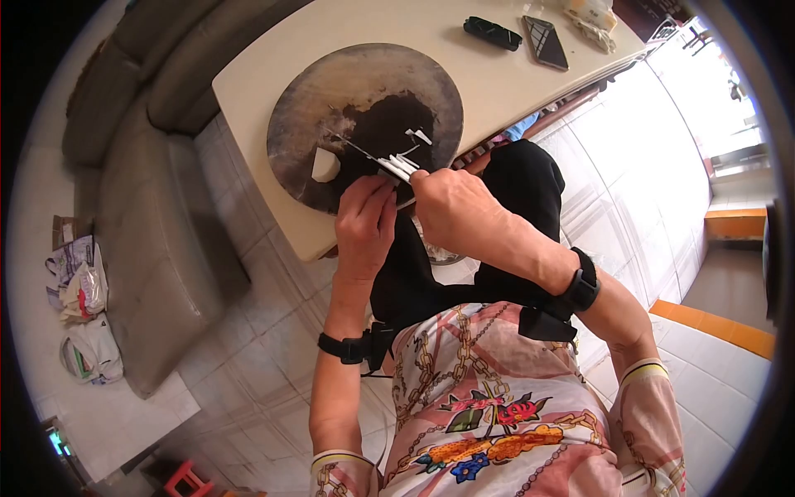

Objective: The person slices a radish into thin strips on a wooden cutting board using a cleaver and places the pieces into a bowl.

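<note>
Grey sofa, sunlit tiled floor

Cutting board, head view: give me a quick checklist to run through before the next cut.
1. Round cutting board fully on the table: not ok, its near edge hangs past the table edge.
2. Right hand has a grip on the knife: ok, though the handle is hidden in the hand.
3. Left hand clear of the blade: cannot tell, its fingertips sit right by the white strips next to the blade.
4. Larger white piece out of the blade's way: ok, it lies to one side.
5. Phone away from the board: ok.
</note>
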Demonstrator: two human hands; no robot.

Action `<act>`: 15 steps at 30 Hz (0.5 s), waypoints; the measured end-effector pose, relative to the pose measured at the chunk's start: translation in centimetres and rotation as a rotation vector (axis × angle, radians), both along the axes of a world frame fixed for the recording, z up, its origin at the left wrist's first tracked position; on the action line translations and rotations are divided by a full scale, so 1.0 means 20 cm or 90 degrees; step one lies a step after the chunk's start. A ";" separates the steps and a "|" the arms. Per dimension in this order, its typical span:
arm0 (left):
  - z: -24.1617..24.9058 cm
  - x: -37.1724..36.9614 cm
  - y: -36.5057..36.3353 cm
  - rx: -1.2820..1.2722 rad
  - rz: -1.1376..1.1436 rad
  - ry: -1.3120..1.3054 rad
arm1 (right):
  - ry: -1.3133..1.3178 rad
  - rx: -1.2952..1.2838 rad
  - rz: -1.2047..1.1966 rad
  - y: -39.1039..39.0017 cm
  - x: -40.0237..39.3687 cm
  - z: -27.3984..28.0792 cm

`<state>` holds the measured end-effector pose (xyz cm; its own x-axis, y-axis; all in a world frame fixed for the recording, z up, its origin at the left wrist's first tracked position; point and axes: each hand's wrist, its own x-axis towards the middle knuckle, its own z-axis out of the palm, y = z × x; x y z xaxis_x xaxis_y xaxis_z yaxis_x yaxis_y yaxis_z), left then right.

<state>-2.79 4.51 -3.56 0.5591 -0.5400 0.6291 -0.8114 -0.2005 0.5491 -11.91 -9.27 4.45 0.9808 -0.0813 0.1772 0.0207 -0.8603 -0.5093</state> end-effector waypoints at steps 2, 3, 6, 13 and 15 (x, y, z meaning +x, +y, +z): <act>0.00 0.00 0.00 -0.008 -0.003 -0.027 | 0.070 0.034 -0.011 -0.01 -0.03 0.03; -0.01 0.00 0.00 -0.009 -0.003 -0.025 | 0.072 0.033 -0.010 -0.01 -0.04 0.05; -0.01 0.00 -0.01 -0.027 -0.004 -0.005 | 0.072 0.021 0.005 0.00 -0.09 0.08; -0.01 0.00 0.00 -0.023 -0.001 -0.038 | 0.071 -0.026 0.027 0.01 -0.05 0.04; -0.01 0.00 0.00 -0.017 0.000 -0.041 | 0.054 -0.031 0.023 0.02 -0.02 0.00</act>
